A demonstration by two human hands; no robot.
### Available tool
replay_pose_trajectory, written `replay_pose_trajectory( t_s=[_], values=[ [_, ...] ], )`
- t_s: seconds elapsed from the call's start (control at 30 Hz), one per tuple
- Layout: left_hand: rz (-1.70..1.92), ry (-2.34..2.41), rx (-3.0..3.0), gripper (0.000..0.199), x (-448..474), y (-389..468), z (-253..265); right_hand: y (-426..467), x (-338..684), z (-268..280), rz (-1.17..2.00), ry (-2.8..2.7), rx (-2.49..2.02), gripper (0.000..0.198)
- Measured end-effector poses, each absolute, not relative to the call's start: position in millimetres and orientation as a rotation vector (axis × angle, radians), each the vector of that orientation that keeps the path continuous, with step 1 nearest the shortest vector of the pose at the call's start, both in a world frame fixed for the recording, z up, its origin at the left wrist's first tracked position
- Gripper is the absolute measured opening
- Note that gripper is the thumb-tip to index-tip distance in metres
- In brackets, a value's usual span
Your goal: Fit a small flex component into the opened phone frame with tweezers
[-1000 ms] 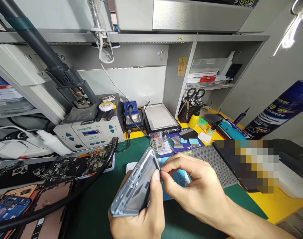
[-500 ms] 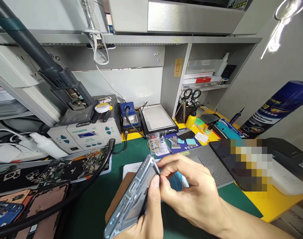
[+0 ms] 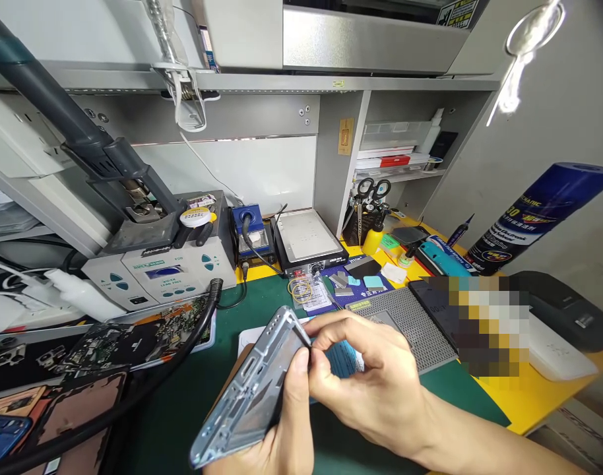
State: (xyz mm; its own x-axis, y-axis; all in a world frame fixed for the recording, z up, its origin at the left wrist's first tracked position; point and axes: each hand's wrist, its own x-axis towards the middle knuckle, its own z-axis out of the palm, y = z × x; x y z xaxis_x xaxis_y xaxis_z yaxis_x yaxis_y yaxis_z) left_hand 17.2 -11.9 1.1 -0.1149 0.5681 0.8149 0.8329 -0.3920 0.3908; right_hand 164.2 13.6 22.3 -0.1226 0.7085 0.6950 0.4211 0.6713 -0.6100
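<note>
A grey-blue phone frame (image 3: 242,402) is tilted up above the mat, its edge with the port slot and speaker holes facing left. My left hand (image 3: 289,429) is wrapped round it from below, with the thumb pressed on the inner face near the upper right corner. At that corner my right hand (image 3: 373,369) pinches thumb and index finger together, close to the left thumb tip. Whatever lies between those right fingertips is too small to tell; a thin dark line runs along the frame edge there. Behind the hands, a white and blue sheet (image 3: 344,359) is partly covered.
A hot-air station (image 3: 163,274) with a black hose (image 3: 148,389) stands left, beside phone boards (image 3: 177,330). A heating plate (image 3: 309,237), a perforated metal plate (image 3: 410,323), a phone (image 3: 430,310) and a spray can (image 3: 534,218) are behind and right, on the green mat (image 3: 479,409) and yellow bench.
The whole view has shifted slightly, so things sit a little further left. The phone frame and both hands keep nearly the same pose, with the right fingers still pinched at the corner.
</note>
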Motion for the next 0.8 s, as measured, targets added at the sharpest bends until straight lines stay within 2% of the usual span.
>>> replay_pose_trajectory(
  t_s=[0.17, 0.27, 0.37, 0.47, 0.57, 0.73, 0.8],
  values=[
    [-1.338, -1.452, -1.933, 0.009, 13.3, -14.4, -7.0, 13.8, 163.6, 23.4, 0.318, -1.746, -0.913, 0.018],
    [-1.500, -1.484, -1.873, 0.007, 18.2, -12.7, -2.8, 14.9, 163.6, 23.6, 0.315, -1.746, -0.904, 0.016],
    [-1.762, -1.640, -1.753, 0.032, 27.7, -8.5, 5.5, 15.4, 163.5, 23.0, 0.310, -1.745, -0.891, 0.014],
    [-1.897, -1.687, -1.709, 0.043, 33.9, -5.3, 10.8, 14.8, 163.5, 21.8, 0.309, -1.738, -0.884, 0.014],
    [-1.879, -1.674, -1.724, 0.039, 31.1, -6.2, 9.1, 14.3, 163.4, 20.3, 0.311, -1.729, -0.881, 0.013],
    [-1.580, -1.503, -1.825, 0.010, 15.0, -11.8, 0.4, 15.9, 163.4, 20.0, 0.322, -1.732, -0.883, 0.013],
    [-1.468, -1.383, -1.857, 0.008, 10.8, -12.3, -0.4, 16.2, 163.6, 20.3, 0.322, -1.736, -0.883, 0.013]
  ],
)
